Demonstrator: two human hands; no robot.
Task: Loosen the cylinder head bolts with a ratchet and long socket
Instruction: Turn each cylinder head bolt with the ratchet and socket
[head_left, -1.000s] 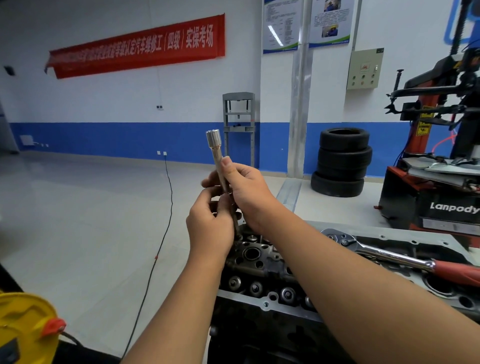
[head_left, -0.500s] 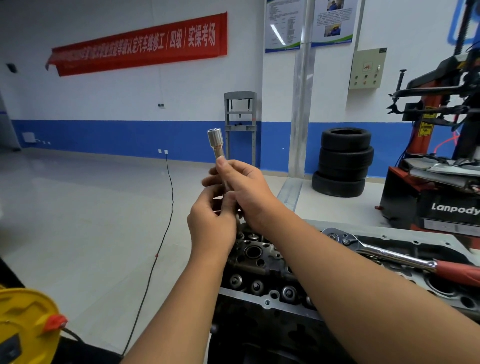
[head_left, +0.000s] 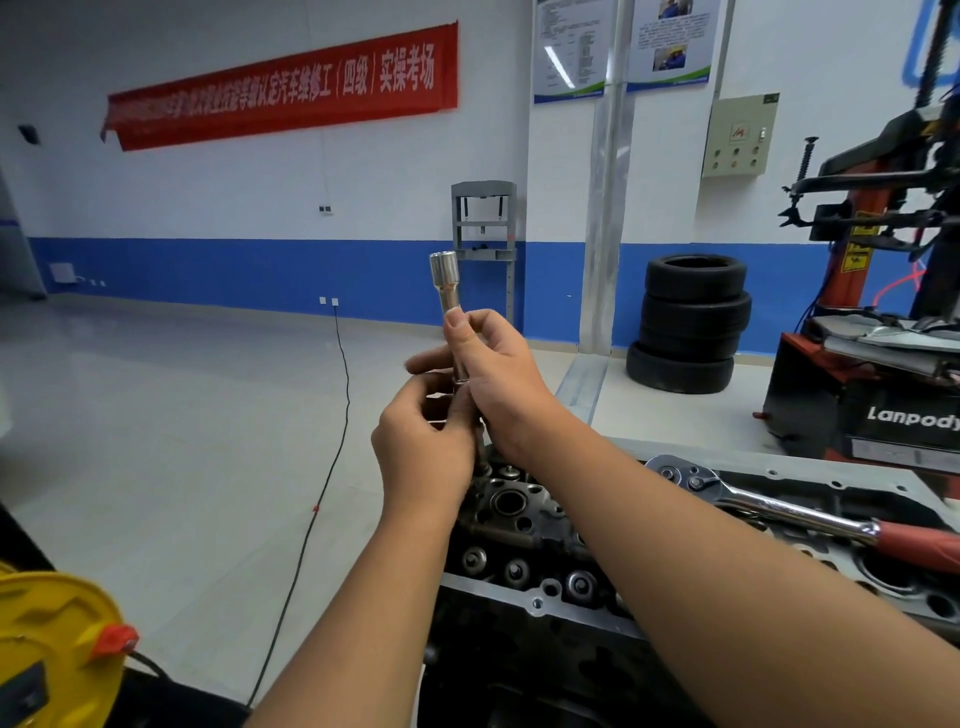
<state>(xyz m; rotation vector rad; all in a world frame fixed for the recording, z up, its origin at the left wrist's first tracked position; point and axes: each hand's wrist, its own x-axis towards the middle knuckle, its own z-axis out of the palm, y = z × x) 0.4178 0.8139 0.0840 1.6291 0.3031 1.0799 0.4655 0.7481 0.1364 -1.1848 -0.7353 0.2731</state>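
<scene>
Dark cast metal fills the near right of the scene: the cylinder head (head_left: 524, 525), with its valve springs and bolt wells facing up, sits on the engine block (head_left: 779, 467). On the block, right of the arms, lies the ratchet (head_left: 769, 506), chrome head toward the hands, red grip running off the right edge, untouched. Above the head's far left end both hands hold the long socket (head_left: 448, 291) upright, wide end up. The right hand (head_left: 498, 374) has thumb and fingers curled round its upper shank; the left hand (head_left: 423, 441) pinches the lower part, where a thinner dark shaft seems to continue down, possibly an extension being joined, though fingers hide the joint.

Risks, as I judge them: a half-seated joint could part and drop the socket into the open wells or onto the floor on the left. Once on the ratchet, a socket sitting crooked on a bolt could slip and round its corners.
</scene>
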